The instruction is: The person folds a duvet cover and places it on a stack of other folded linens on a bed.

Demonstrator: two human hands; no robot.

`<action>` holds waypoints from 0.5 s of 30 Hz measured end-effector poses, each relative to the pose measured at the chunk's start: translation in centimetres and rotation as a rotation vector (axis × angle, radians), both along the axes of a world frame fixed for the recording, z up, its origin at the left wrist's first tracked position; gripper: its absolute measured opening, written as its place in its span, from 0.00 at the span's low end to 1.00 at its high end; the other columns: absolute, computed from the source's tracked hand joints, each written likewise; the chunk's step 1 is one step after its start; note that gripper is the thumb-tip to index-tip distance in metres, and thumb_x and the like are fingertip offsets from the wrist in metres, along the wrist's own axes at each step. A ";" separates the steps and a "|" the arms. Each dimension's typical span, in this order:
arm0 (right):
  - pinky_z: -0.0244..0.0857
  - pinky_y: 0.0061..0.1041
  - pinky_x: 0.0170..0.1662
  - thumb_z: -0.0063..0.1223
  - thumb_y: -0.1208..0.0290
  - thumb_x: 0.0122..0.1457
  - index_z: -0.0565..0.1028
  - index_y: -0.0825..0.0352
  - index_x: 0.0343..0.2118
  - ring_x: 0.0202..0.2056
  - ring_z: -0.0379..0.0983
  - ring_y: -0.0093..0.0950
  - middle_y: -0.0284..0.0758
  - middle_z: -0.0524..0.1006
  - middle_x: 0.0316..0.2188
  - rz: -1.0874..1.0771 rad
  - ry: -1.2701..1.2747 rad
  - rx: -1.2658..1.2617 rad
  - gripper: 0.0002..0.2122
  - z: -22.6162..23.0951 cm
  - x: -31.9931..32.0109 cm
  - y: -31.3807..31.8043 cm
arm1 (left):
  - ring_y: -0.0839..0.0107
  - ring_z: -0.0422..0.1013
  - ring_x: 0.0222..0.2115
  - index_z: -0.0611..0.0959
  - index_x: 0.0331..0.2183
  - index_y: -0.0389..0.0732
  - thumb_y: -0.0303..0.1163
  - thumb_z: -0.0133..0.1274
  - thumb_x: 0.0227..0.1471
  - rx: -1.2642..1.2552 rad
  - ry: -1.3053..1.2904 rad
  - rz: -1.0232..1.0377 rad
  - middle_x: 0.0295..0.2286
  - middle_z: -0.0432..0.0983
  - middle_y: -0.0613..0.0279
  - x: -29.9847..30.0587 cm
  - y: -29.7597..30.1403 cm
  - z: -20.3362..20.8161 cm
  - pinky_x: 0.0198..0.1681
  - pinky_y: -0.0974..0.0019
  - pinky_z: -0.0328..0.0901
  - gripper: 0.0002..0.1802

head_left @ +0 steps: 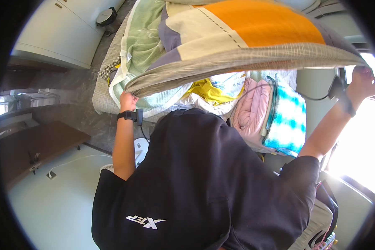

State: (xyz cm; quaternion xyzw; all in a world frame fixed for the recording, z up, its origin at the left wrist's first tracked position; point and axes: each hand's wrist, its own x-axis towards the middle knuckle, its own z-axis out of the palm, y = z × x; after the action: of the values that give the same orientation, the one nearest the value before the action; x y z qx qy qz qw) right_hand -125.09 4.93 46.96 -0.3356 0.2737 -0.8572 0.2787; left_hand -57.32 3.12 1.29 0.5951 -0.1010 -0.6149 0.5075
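A large patterned bed cover in orange, cream and grey-purple, with a finely striped grey-brown edge, is stretched and lifted across the far side of the view. My left hand pinches its near left corner, low over the bed's edge. At the far right my right hand, raised higher by the window, is closed round the other end of the same edge. Between the two hands the cloth bellies upward. Beneath it lie a pale green blanket and a yellow cloth. Both wrists wear dark bands with cabled devices.
On the bed, a folded pink quilt sits beside a blue-and-white checked cloth. A dark wooden table stands at left, a bin near the white cabinet. The bright window is at right.
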 end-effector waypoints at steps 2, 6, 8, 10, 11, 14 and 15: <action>0.58 0.19 0.33 0.41 0.71 0.51 0.66 0.71 0.26 0.27 0.63 0.23 0.33 0.67 0.22 -0.138 -0.050 0.093 0.07 -3.2 -2.9 1.5 | 0.70 0.69 0.27 0.71 0.34 0.41 0.23 0.44 0.45 -0.026 0.008 -0.011 0.30 0.72 0.61 -0.1 0.1 3.0 0.27 0.67 0.65 0.10; 0.55 0.16 0.28 0.43 0.74 0.50 0.62 0.68 0.21 0.21 0.59 0.22 0.32 0.64 0.18 -0.546 0.550 0.505 0.06 -11.0 -5.2 3.1 | 0.77 0.68 0.24 0.72 0.28 0.39 0.23 0.48 0.43 -0.208 -0.359 -0.137 0.25 0.72 0.63 -0.1 1.0 4.6 0.25 0.75 0.62 0.05; 0.52 0.17 0.24 0.45 0.76 0.50 0.61 0.66 0.19 0.18 0.56 0.22 0.31 0.61 0.14 -0.406 0.248 0.483 0.07 -13.0 -4.5 3.2 | 0.80 0.67 0.23 0.74 0.26 0.36 0.22 0.50 0.40 -0.204 -0.523 -0.227 0.24 0.72 0.62 -0.1 1.1 5.3 0.26 0.77 0.62 0.05; 0.50 0.19 0.22 0.45 0.77 0.49 0.59 0.65 0.17 0.15 0.54 0.21 0.30 0.58 0.12 -0.336 0.131 0.510 0.09 -15.0 -4.8 3.5 | 0.79 0.67 0.24 0.74 0.27 0.33 0.22 0.51 0.39 -0.284 -0.487 -0.321 0.25 0.72 0.62 -1.5 1.6 8.3 0.28 0.76 0.62 0.07; 0.49 0.19 0.22 0.45 0.77 0.50 0.59 0.64 0.16 0.15 0.53 0.21 0.29 0.57 0.11 -0.324 0.120 0.537 0.10 -15.8 -5.2 3.8 | 0.78 0.67 0.25 0.74 0.29 0.30 0.22 0.52 0.39 -0.362 -0.440 -0.408 0.26 0.72 0.61 -2.2 2.2 9.7 0.30 0.76 0.63 0.10; 0.49 0.20 0.21 0.46 0.77 0.49 0.58 0.62 0.13 0.13 0.52 0.21 0.28 0.56 0.09 -0.372 0.134 0.667 0.13 -18.0 -4.3 5.3 | 0.78 0.67 0.30 0.73 0.33 0.26 0.19 0.54 0.34 -0.459 -0.691 -0.845 0.28 0.71 0.62 -0.2 2.7 11.9 0.34 0.75 0.62 0.17; 0.49 0.20 0.20 0.47 0.76 0.49 0.58 0.61 0.13 0.13 0.53 0.20 0.27 0.56 0.09 -0.416 0.226 0.723 0.13 -19.5 -5.3 6.2 | 0.78 0.66 0.31 0.73 0.33 0.26 0.18 0.54 0.33 -0.422 -0.692 -1.047 0.29 0.71 0.63 0.2 2.8 12.8 0.34 0.75 0.62 0.18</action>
State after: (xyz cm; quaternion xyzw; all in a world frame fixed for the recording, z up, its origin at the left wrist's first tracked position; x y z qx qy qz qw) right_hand -130.37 11.17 27.42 -0.2460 0.6471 -0.7018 0.1679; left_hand -57.15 5.92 14.05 0.5184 -0.6526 -0.5206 0.1856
